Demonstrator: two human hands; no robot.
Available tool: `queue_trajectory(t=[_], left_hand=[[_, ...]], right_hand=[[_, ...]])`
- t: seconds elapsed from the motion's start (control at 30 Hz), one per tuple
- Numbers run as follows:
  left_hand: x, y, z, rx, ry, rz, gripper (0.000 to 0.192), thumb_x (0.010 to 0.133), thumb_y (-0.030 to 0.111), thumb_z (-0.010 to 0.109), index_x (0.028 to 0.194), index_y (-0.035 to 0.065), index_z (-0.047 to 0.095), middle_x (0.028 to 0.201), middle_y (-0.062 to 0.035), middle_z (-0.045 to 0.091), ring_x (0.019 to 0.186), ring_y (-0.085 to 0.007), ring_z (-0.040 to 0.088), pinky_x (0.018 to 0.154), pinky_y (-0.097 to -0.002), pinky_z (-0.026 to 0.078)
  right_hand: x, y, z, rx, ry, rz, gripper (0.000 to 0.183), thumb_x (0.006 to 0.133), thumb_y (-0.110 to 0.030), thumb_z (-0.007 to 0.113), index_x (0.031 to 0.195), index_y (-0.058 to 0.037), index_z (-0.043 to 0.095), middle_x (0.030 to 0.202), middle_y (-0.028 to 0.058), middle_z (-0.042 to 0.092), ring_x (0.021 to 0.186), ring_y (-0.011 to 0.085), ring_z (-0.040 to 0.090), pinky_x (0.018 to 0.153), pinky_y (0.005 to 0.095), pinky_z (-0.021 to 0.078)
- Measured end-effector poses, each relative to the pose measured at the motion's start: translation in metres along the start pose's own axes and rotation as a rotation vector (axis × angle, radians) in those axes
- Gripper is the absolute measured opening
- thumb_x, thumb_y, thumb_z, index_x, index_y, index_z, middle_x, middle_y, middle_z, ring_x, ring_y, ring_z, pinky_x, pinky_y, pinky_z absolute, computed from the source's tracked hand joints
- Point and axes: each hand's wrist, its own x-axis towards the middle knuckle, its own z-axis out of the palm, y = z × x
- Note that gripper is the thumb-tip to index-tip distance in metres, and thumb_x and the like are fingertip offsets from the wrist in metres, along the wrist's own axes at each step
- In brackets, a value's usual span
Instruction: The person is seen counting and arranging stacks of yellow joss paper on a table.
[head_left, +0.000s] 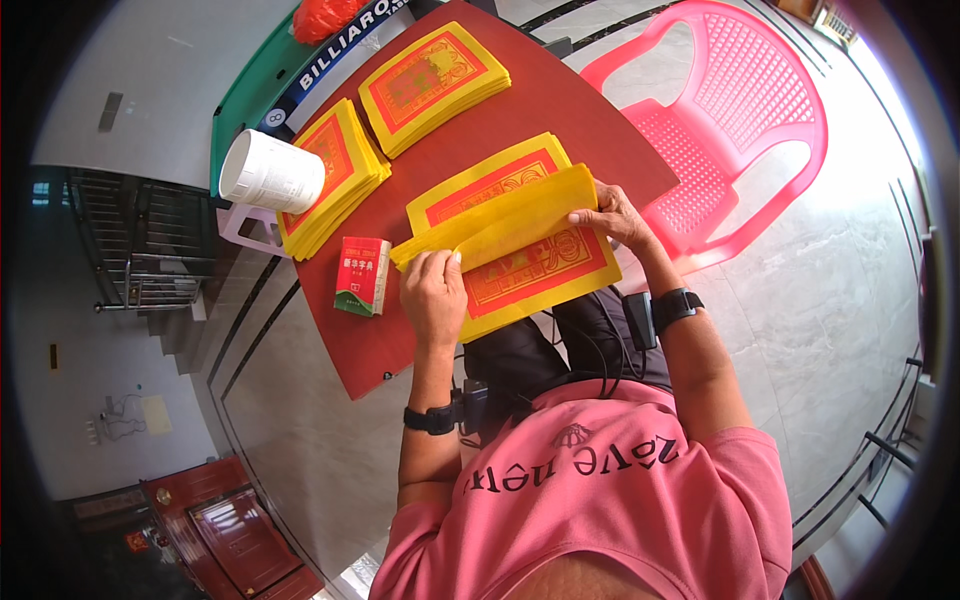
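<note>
Both of my hands hold a folded yellow paper sheet (517, 217) above printed red-and-yellow paper sheets (536, 277) at the near edge of a red table. My left hand (435, 289) pinches its left end, thumb on top. At the sheet's right end, my right hand (619, 217) grips the edge between thumb and fingers. More printed paper (487, 176) shows behind the folded sheet. Left of my left hand stands a thick red-and-green pocket dictionary (361, 276). How many layers are folded cannot be told.
Two stacks of printed yellow paper, one at the back (431, 82) and one at the left (337, 180), lie on the red table (555, 82). A white plastic tub (274, 171) lies tilted by the left stack. A pink plastic chair (720, 135) stands at the right.
</note>
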Motion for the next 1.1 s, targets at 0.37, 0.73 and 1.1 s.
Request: queue_trajectory(t=[0.37,0.73,1.1], left_hand=[[-0.018,0.008,-0.014,-0.176,-0.291,0.24,0.016,0.072,0.006,0.067,0.087,0.0013,0.062,0.083,-0.0097,0.057,0.083,-0.0278,0.055,0.074,-0.037,0.046],[-0.04,-0.001,0.001,-0.066,-0.576,0.111,0.058,0.063,0.018,0.077,0.116,0.0049,0.057,0.102,-0.0112,0.05,0.097,-0.0289,0.049,0.088,-0.0384,0.042],[-0.039,-0.003,0.001,-0.067,-0.587,0.088,0.057,0.061,0.016,0.078,0.114,0.0059,0.059,0.102,-0.0098,0.05,0.098,-0.0279,0.05,0.088,-0.037,0.043]], right_hand=[[-0.001,-0.004,0.002,0.098,0.025,0.104,0.047,0.078,-0.031,0.073,0.112,-0.0012,0.058,0.098,0.0058,0.065,0.09,0.014,0.06,0.081,0.0285,0.0485],[-0.001,-0.003,0.001,0.085,0.042,0.11,0.045,0.078,-0.029,0.073,0.11,-0.0009,0.059,0.098,0.0066,0.065,0.091,0.0135,0.06,0.082,0.0285,0.0489],[0.0,0.0,0.001,0.059,0.046,0.103,0.046,0.078,-0.031,0.073,0.109,-0.0007,0.059,0.094,0.0065,0.066,0.086,0.0126,0.062,0.077,0.0279,0.0504]])
